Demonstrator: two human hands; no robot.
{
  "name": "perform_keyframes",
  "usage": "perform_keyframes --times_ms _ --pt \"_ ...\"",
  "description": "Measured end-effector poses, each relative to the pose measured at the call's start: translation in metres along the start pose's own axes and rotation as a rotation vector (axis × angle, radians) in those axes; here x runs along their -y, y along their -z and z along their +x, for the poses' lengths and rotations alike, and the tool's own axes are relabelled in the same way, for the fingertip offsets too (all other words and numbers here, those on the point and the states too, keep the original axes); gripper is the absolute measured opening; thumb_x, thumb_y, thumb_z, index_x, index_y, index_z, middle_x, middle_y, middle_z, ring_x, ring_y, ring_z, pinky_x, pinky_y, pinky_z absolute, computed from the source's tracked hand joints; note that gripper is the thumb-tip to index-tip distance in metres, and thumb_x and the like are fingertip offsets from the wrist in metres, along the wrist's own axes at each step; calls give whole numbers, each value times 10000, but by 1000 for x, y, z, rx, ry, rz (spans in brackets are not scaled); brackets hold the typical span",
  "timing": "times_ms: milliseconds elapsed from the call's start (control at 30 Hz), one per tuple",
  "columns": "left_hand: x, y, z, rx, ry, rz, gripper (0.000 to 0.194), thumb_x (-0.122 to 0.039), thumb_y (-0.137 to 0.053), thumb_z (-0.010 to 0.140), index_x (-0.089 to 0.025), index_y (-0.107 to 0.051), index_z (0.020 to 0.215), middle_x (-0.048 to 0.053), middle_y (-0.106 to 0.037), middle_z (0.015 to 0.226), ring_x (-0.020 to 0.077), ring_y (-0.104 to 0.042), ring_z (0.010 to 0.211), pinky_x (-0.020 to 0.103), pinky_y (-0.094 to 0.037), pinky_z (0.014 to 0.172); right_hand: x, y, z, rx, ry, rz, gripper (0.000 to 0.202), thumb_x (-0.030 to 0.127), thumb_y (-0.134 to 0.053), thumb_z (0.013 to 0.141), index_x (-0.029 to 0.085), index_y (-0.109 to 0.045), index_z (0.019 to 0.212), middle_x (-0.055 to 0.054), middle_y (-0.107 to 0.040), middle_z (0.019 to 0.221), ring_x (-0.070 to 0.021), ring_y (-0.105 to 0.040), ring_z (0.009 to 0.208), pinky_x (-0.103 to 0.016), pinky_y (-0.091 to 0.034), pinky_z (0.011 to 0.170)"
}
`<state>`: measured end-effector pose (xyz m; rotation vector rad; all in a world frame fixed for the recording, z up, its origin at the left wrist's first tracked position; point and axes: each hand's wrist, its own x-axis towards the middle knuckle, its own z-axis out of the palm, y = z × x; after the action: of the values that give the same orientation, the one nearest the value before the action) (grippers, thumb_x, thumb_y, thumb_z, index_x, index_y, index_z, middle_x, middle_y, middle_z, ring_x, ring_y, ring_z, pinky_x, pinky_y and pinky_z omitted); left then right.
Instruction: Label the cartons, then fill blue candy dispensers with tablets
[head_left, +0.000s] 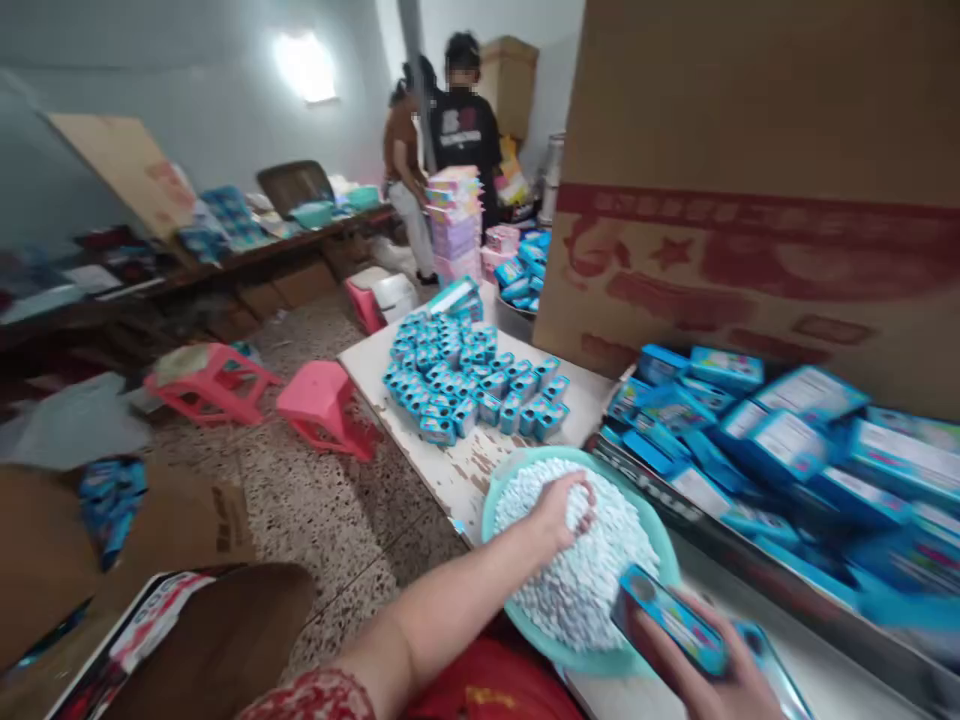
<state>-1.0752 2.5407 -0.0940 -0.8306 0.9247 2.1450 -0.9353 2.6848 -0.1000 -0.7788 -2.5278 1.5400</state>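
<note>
A turquoise basin (671,545) full of small white pellets (600,590) stands on the white table. My left hand (564,510) reaches into it from the left, fingers curled at the surface of the pellets, white showing inside the curl. At the basin's near right rim, my right hand (716,665) grips a small blue box (675,620), tilted, with a round dark hole at its end facing the pellets. Another blue box (776,670) shows beyond my right fingers; I cannot tell whether they hold it too. Further along the table stand many small blue boxes (450,370) with round holes on top.
At right, a long open tray (645,485) holds heaped blue boxes before a large brown carton (750,230). Pink stools (319,400) stand on the speckled floor at left. Two people (465,130) are at the back beside stacked pastel boxes (454,225). An open carton (187,520) lies lower left.
</note>
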Motion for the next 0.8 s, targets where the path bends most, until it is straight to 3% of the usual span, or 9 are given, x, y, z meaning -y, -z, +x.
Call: perform_keyframes --times_ms 100,233,333,467,800 --pt "-7 -15 -11 100 -34 12 225 -338 -582 730 -162 -464 652 -43 -453 522 42 -369 363 150 -176 337 27 -12 2 25 86 19 524 575 -699 586 201 -652 950 -82 -681 916 -301 -627 868 -421 -489 793" --pt "-5 -36 -23 251 -341 100 295 -370 -670 670 -161 -462 669 -49 -484 545 49 -431 389 166 -275 369 46 -30 17 50 260 91 393 456 -691 673 188 -625 954 -68 -663 924 -241 -609 868 -372 -464 807" --pt "5 -42 -24 190 -502 156 305 -365 -681 665 -160 -456 645 -48 -497 561 68 -490 440 189 -360 423 47 -34 22 26 286 82 326 384 -692 697 191 -619 950 -64 -652 941 -233 -595 910 -357 -449 824" --pt "15 -41 -17 129 -526 161 307 -406 -647 693 -164 -465 643 -49 -494 538 80 -489 428 207 -371 435 41 -33 22 -3 271 50 321 351 -698 699 195 -612 966 -57 -645 957 -234 -590 928 -358 -442 832" --pt "26 -45 -14 162 -641 254 253 -362 -612 741 -163 -507 625 -41 -506 508 86 -492 460 219 -380 496 33 -27 26 -47 333 2 284 306 -700 704 206 -608 954 -52 -649 946 -247 -589 931 -374 -443 822"
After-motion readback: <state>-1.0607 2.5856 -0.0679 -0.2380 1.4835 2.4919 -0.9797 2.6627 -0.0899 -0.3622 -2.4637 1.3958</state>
